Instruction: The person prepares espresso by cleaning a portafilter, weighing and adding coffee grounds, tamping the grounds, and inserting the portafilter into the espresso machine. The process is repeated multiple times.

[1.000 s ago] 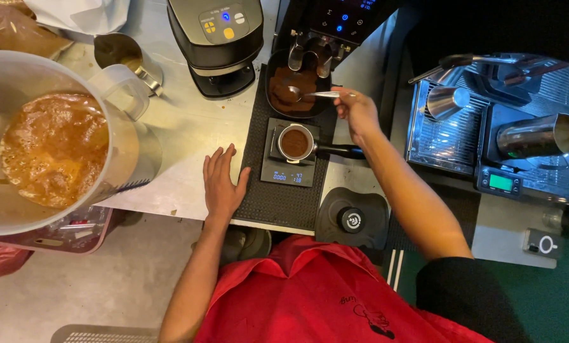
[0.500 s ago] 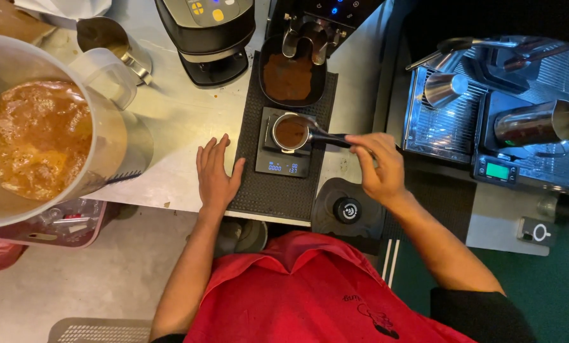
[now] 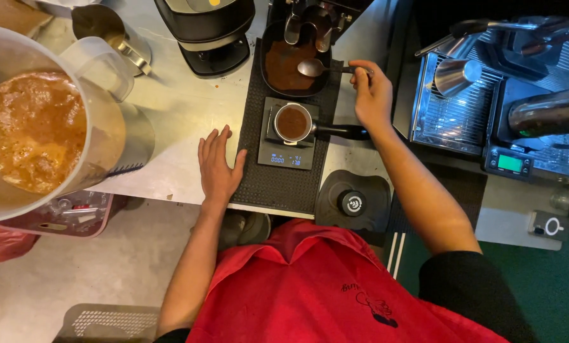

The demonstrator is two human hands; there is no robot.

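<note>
My right hand (image 3: 372, 95) pinches the handle of a metal spoon (image 3: 315, 67), whose bowl hovers over a dark tray of ground coffee (image 3: 286, 63). Just below it a portafilter (image 3: 293, 122) filled with grounds rests on a small digital scale (image 3: 286, 152), its black handle pointing right under my wrist. My left hand (image 3: 217, 166) lies flat on the steel counter (image 3: 183, 108), fingers spread, its thumb at the edge of the black rubber mat (image 3: 278, 187). It holds nothing.
A big clear pitcher of foamy brown liquid (image 3: 33, 130) fills the left. A grinder base (image 3: 211, 35) and a steel jug (image 3: 107, 28) stand behind. A tamper (image 3: 352, 203) sits on a round pad. An espresso machine drip tray with jugs (image 3: 462, 95) lies to the right.
My right hand has left the portafilter handle and moved up to the spoon by the grounds tray. My left hand has stayed flat on the counter.
</note>
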